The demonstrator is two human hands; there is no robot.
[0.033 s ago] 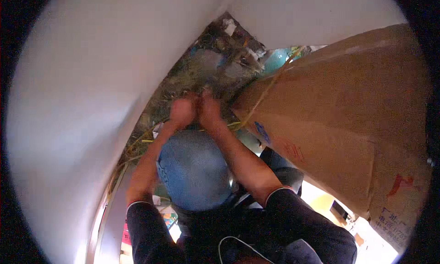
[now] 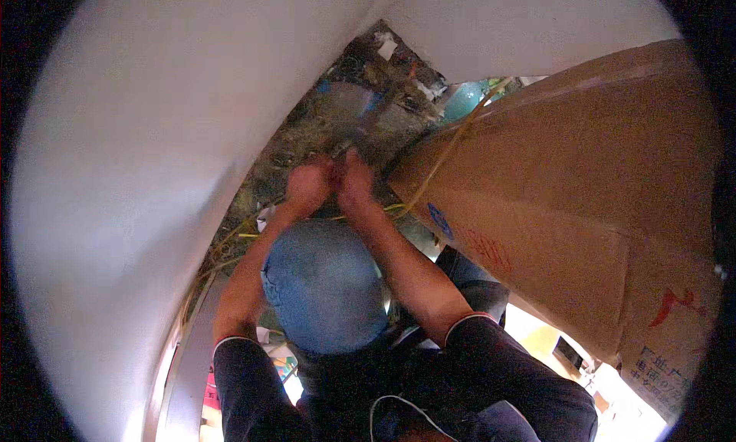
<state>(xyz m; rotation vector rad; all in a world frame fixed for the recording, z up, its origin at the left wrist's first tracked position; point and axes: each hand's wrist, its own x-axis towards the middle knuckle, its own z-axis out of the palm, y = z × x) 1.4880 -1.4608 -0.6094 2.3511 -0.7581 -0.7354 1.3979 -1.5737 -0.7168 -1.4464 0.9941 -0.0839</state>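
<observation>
My left hand (image 2: 309,186) and my right hand (image 2: 356,184) are close together, nearly touching, low over a cluttered, dirty floor (image 2: 276,147). Fingers on both hands are curled closed. A small dark thing seems to lie between them, but dimness and blur hide its kind. Just below my wrists bulges my bent knee in faded blue denim (image 2: 326,285). Thin yellow strands (image 2: 392,207) run beside the right wrist.
A large white curved sheet (image 2: 146,174) rises along the left, with another white panel (image 2: 529,28) at the top. On the right a big brown cardboard box (image 2: 552,166) stands close to my right arm. Scraps and a turquoise item (image 2: 464,101) lie beyond.
Both hands have shifted slightly to the right and stay close together with curled fingers. The surroundings look the same.
</observation>
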